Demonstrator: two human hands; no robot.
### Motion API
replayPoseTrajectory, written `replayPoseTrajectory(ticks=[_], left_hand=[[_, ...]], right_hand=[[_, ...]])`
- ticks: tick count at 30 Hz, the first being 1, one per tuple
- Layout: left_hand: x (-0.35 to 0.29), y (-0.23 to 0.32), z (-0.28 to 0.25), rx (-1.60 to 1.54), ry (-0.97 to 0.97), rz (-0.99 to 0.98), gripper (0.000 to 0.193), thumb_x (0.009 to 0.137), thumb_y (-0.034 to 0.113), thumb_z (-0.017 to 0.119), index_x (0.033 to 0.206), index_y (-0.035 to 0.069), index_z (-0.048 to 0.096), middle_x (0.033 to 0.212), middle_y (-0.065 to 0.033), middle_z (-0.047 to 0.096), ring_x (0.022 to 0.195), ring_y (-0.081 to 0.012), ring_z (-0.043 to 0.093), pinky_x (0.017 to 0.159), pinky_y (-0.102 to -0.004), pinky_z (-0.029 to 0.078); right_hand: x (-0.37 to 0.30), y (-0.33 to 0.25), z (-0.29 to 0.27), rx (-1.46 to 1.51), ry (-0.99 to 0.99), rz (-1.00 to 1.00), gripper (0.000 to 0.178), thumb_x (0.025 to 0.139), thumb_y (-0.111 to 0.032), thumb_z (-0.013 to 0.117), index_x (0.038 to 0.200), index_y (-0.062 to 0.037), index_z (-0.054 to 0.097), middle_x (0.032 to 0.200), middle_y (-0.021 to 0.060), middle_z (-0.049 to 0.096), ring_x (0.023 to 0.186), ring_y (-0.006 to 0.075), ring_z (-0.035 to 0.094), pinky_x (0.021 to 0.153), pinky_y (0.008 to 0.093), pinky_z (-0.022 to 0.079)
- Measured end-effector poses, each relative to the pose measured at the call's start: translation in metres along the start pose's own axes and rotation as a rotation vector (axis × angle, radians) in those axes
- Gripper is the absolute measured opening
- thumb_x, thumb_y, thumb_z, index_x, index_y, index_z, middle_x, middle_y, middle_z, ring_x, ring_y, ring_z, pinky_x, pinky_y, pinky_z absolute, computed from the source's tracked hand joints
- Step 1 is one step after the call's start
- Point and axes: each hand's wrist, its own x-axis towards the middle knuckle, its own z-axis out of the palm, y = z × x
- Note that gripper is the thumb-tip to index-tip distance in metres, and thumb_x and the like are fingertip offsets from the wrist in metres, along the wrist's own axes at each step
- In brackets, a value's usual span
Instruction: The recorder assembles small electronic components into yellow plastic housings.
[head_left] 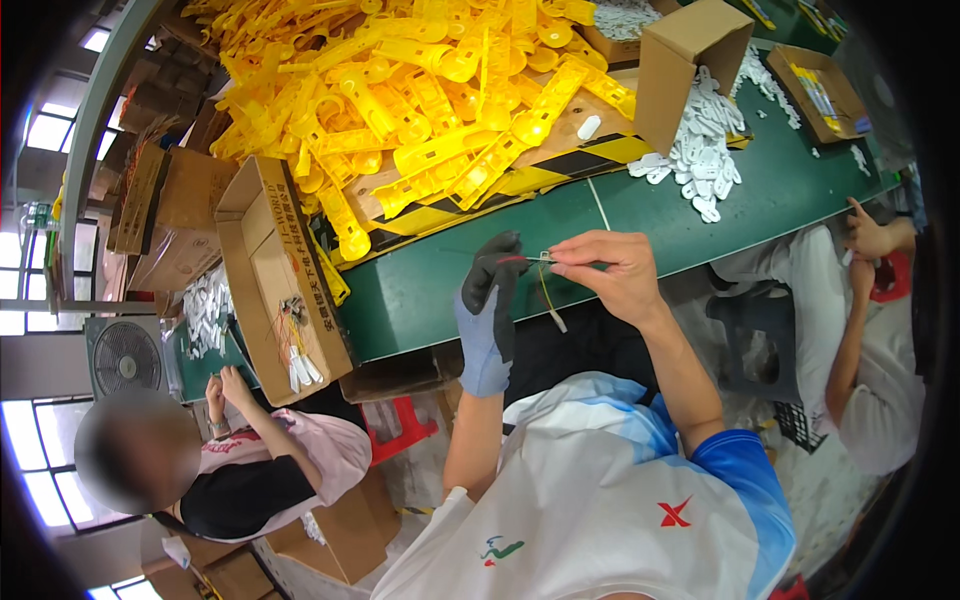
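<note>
My left hand [489,300], in a grey-and-black work glove, is closed in a pinch at the green bench's front edge. A thin reddish strand shows at its fingertips; what else it grips is hidden. My bare right hand [615,272] faces it, thumb and forefinger pinching a small pale part [545,257] that bridges the gap between the hands. From that part hangs a thin yellowish wire lead [548,292] with a white connector [559,321] at its lower end. Both hands are raised above my lap, close together.
Yellow plastic housings [430,95] heap high behind a black-and-yellow striped edge [500,190]. White plastic pieces [705,140] spill from a cardboard box [690,70] onto the green bench [420,300]. An open carton [262,250] holds wired parts. Co-workers sit left [290,460] and right [880,390].
</note>
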Motion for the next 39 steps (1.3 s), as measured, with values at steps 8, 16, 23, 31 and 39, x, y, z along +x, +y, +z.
replayPoseTrajectory(ticks=[8,16,23,31,39], left_hand=[[-0.011,-0.002,-0.002,0.220,0.061,0.112,0.050,0.084,-0.004,0.070,0.132,0.002,0.055,0.104,-0.0135,0.071,0.086,-0.0138,0.066,0.077,-0.0264,0.053],[-0.006,0.007,-0.003,0.121,0.065,0.008,0.055,0.089,-0.001,0.067,0.140,0.004,0.047,0.102,-0.0124,0.072,0.083,-0.0118,0.066,0.069,-0.0237,0.052],[-0.006,-0.005,-0.006,0.224,0.171,0.175,0.049,0.089,0.002,0.066,0.135,-0.001,0.051,0.097,-0.0135,0.071,0.076,-0.0151,0.066,0.064,-0.0280,0.052],[0.017,0.041,-0.010,1.060,-0.243,0.913,0.034,0.072,0.000,0.076,0.105,0.007,0.072,0.093,-0.0051,0.071,0.088,-0.0254,0.066,0.076,-0.0372,0.052],[0.053,0.022,0.001,0.481,-0.392,0.280,0.063,0.073,0.008,0.078,0.132,0.006,0.056,0.116,-0.0097,0.066,0.100,-0.0291,0.064,0.086,-0.0385,0.051]], right_hand=[[-0.007,0.008,0.004,0.635,-0.103,0.668,0.017,0.082,0.002,0.075,0.099,0.0059,0.072,0.088,0.0122,0.072,0.077,0.0133,0.068,0.072,0.0242,0.056],[-0.015,0.015,0.010,0.666,-0.095,0.673,0.017,0.085,-0.002,0.073,0.100,0.0058,0.069,0.087,0.0111,0.072,0.077,0.0132,0.068,0.071,0.0244,0.057],[-0.020,0.017,0.011,0.636,-0.034,0.654,0.015,0.086,-0.005,0.073,0.097,0.0045,0.069,0.085,0.0088,0.071,0.075,0.0101,0.067,0.069,0.0231,0.056],[-0.013,-0.004,0.000,0.417,-0.143,0.601,0.008,0.082,0.000,0.075,0.088,0.0031,0.071,0.082,0.0057,0.071,0.073,0.0094,0.066,0.067,0.0214,0.052],[-0.006,-0.002,-0.016,0.169,-0.277,0.310,0.011,0.084,-0.008,0.076,0.089,0.0013,0.072,0.084,0.0052,0.072,0.077,0.0072,0.064,0.071,0.0233,0.052]])
